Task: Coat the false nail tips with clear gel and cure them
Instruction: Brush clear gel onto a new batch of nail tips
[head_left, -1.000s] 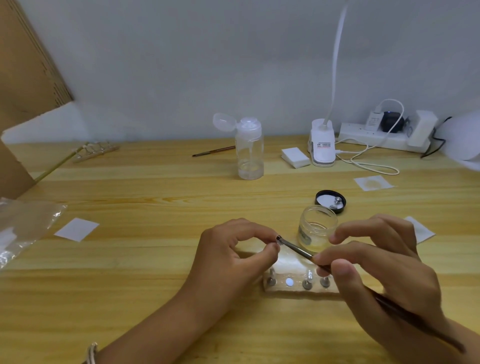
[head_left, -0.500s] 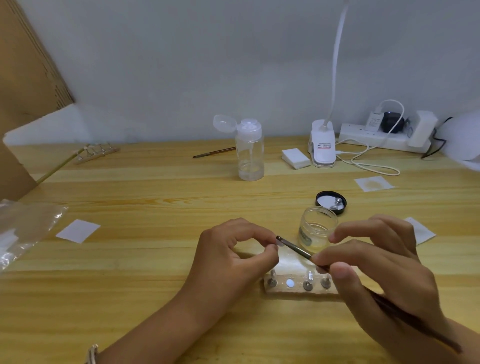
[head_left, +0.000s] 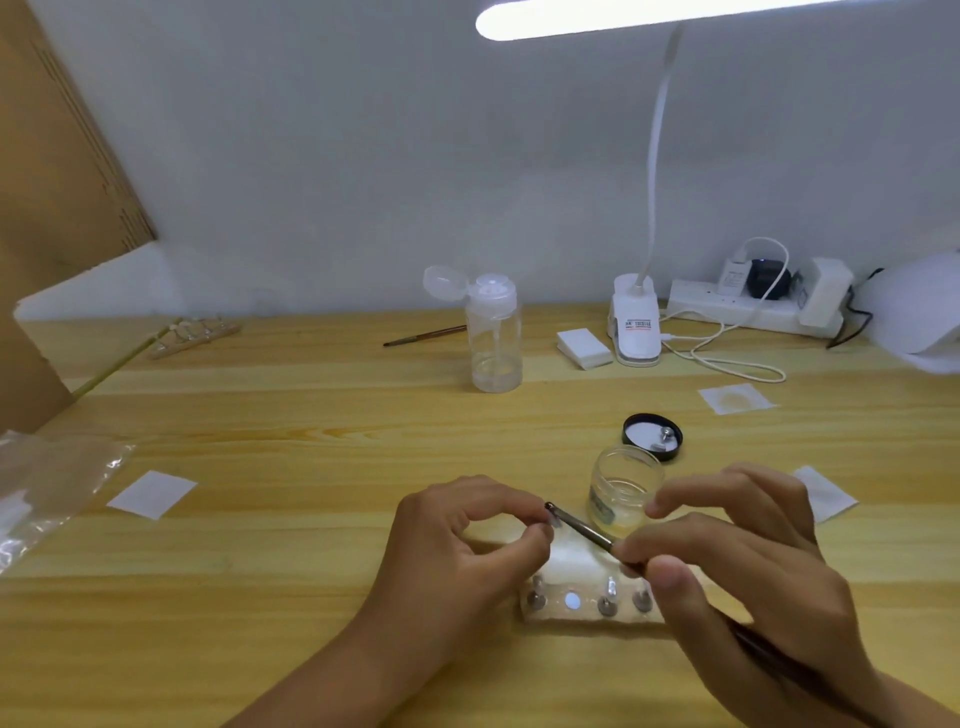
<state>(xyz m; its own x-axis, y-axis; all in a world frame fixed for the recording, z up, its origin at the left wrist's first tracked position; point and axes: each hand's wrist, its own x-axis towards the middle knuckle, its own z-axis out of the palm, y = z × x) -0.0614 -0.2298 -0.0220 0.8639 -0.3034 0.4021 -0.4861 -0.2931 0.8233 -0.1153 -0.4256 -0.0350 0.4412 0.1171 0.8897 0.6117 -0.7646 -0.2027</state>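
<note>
1. Standing behind everything is a plain pale wall (head_left: 363, 156), and the lit lamp bar (head_left: 623, 21) crosses the top of the view.
2. The wooden table (head_left: 260, 519) carries all the things. At its far edge are a power strip (head_left: 737, 312) and a clear bottle (head_left: 493, 338) with its cap flipped open. A white domed device (head_left: 914, 312) stands at the right edge. It may be the curing lamp, but I cannot be sure.
3. The left hand (head_left: 457, 551) and the right hand (head_left: 737, 566) meet over the near middle of the table. The left hand pinches a small pale piece between thumb and first finger. The right hand grips a brush like a pen.
4. The holder block (head_left: 587, 605) lies on the table just under the hands, with its long side from left to right. Three pegs stand in its row, and one place shows only a bright disc.
5. The open jar (head_left: 623, 493) is just behind the right fingers, and its black lid (head_left: 652, 436) lies behind it.
6. The brush (head_left: 579, 527) points from lower right to upper left. Its head is at the left fingertips, touching or almost touching.
7. The false nail tip (head_left: 553, 519), as I judge the pale piece to be, is mostly hidden. It lies to the left of the right hand, exactly at the end of the brush. The next stroke should therefore be short, made by the right hand, while the left hand only steadies the tip.
</note>
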